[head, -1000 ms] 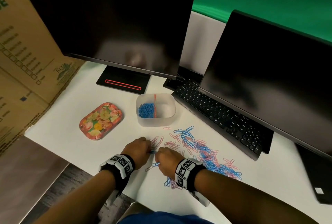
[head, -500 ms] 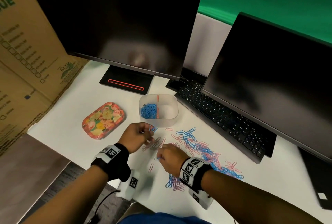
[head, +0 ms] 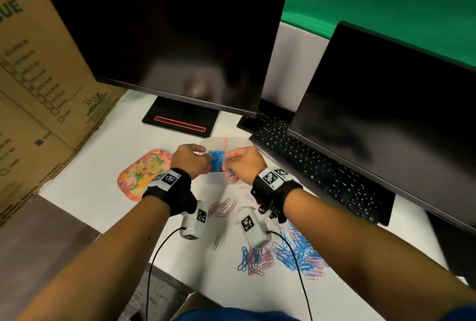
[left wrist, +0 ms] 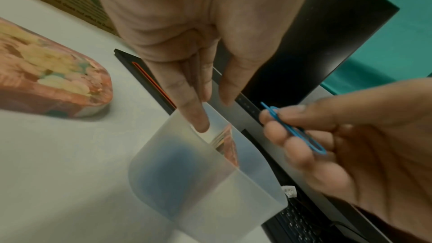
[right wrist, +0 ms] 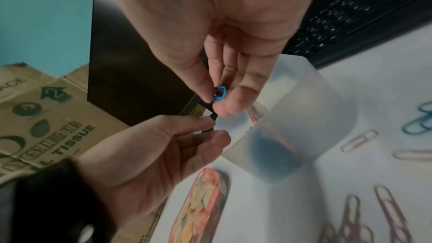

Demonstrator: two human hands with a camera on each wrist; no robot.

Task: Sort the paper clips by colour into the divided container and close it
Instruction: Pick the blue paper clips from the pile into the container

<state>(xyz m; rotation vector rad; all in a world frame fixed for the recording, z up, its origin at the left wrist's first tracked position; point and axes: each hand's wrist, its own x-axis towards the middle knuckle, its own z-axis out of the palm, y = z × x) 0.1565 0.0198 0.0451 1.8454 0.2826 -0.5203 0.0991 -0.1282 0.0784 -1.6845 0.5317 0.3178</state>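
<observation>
A translucent divided container stands mid-table, its left compartment holding several blue clips beside a pink divider. My left hand hovers over that compartment with straight, empty fingers. To its right, my right hand pinches one blue paper clip between thumb and fingers, just above the container's rim; the same blue paper clip shows end-on in the right wrist view. Loose blue and pink clips lie nearer me.
The floral lid lies left of the container. A keyboard and two dark monitors stand behind and to the right. A cardboard box walls the left side. The table's front edge is near my forearms.
Both hands rose from the loose pile and moved forward to the container. The left hand held clips half a second ago and is now empty. The right hand brought a blue clip.
</observation>
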